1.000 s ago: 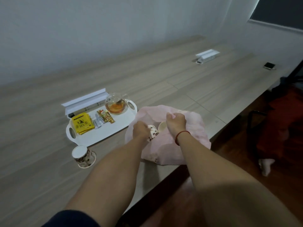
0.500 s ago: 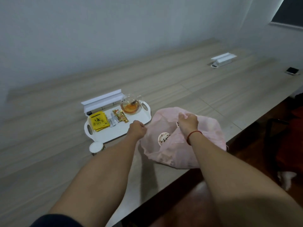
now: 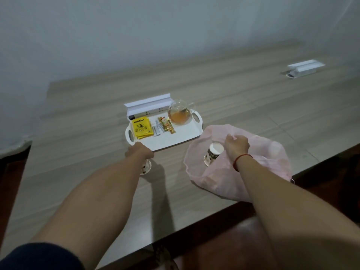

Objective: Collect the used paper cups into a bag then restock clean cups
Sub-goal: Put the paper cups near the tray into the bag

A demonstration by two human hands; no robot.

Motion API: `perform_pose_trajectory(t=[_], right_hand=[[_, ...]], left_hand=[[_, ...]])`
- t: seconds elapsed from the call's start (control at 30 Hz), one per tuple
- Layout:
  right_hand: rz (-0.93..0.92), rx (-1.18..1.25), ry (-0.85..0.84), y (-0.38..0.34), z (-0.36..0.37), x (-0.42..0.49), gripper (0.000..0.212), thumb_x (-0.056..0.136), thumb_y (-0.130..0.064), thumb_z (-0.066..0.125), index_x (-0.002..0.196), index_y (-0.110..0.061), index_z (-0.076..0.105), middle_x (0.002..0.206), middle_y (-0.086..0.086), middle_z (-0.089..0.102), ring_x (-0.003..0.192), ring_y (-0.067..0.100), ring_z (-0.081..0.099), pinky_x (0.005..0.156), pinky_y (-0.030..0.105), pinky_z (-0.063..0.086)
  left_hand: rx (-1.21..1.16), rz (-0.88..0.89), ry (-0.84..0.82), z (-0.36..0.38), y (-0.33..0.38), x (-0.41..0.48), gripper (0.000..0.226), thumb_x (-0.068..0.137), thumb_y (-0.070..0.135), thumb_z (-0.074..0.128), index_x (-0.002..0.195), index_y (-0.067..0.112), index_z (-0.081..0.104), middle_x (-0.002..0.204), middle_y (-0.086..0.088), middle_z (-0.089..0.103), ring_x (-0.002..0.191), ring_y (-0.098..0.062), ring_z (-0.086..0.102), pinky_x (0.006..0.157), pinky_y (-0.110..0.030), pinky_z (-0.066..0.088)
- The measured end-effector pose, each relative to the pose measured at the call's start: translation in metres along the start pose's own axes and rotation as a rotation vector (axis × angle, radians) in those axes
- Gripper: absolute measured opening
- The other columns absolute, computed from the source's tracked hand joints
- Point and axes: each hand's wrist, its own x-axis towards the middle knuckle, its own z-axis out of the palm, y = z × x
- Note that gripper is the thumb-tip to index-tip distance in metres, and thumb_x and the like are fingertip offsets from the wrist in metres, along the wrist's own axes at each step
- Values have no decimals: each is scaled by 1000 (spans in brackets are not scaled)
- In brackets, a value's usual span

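Note:
A thin pink bag point(image 3: 263, 152) lies open on the wooden table near its front edge. Inside it a patterned paper cup point(image 3: 213, 154) rests tilted, mouth up. My right hand point(image 3: 236, 145) pinches the bag's upper rim and holds it open. Left of the bag, another patterned paper cup point(image 3: 146, 168) stands on the table in front of the tray. My left hand point(image 3: 139, 153) sits on top of this cup with its fingers curled over the rim, which it hides.
A white handled tray point(image 3: 175, 139) holds a glass teapot of amber tea point(image 3: 179, 115), a yellow tea box point(image 3: 141, 128) and several sachets point(image 3: 165, 126). An open white socket box point(image 3: 148, 106) stands behind it, another point(image 3: 305, 68) far right. The table edge runs close below my arms.
My left hand left the bag's rim, moved left and came down onto the cup in front of the tray. The first cup now lies inside the bag. My right hand still holds the bag.

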Motion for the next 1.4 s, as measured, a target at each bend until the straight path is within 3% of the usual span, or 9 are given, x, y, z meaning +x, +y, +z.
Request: perform_pose_trajectory(t=[0.13,0.27,0.37,0.5,0.73,0.87,1.0,1.2,1.4], right_hand=[[22,18,-4,2,2,-5,33,92,-22,49,106,3,65,110,22,64,105,36,59,84,28,41],[31,27,-16,3,1,-7,24,92,-23,48,96,-2,61,101,19,60,93,32,54,82,27,40],[33,50,-4,-4,-5,-11,39,95,-22,49,126,0,58,131,19,58,123,34,53,101,31,40],[43,88,-13,-9,-16,-14,44,96,-24,49,134,-1,51,140,17,52,130,33,48,106,32,37],[47,105,37,-12,-42,-4,36,94,-25,49,113,2,62,128,20,60,119,33,56,92,31,44],[58,135,83,-11,-54,0,39,93,-24,50,119,3,62,124,20,63,117,33,58,97,33,44],[38,162,75,-12,-56,5,25,90,-22,50,66,-16,50,86,11,50,82,21,46,77,26,37],[24,177,52,-14,-57,10,12,90,-23,50,85,-13,47,87,4,45,80,18,39,75,23,35],[10,170,72,-12,-61,19,13,91,-23,50,85,-13,46,87,4,44,80,18,39,74,23,35]], left_hand=[[14,22,5,7,-11,0,47,72,30,78,104,7,54,117,-16,60,107,-33,60,72,-33,47],[-7,17,64,11,-6,-8,41,77,27,68,112,10,56,119,-15,58,109,-33,59,80,-35,49],[-89,58,125,11,10,-18,52,80,43,63,121,12,54,125,-15,56,115,-36,54,87,-39,47],[-385,172,114,10,58,-40,61,84,54,54,131,15,51,134,-14,51,119,-36,51,100,-43,45],[-806,290,-271,34,133,-93,39,87,46,54,107,13,61,117,-11,62,101,-29,63,58,-30,56],[-764,305,-463,52,154,-122,29,88,37,54,97,10,59,103,-12,63,84,-27,66,65,-35,60],[-677,274,-597,70,165,-141,21,92,32,54,90,12,59,86,-11,58,69,-24,59,75,-38,58],[-489,216,-439,103,166,-140,44,85,26,65,124,8,56,122,-14,61,97,-30,62,78,-39,60],[-530,149,-99,100,147,-117,46,81,30,71,117,4,65,115,-14,69,94,-28,66,81,-33,55]])
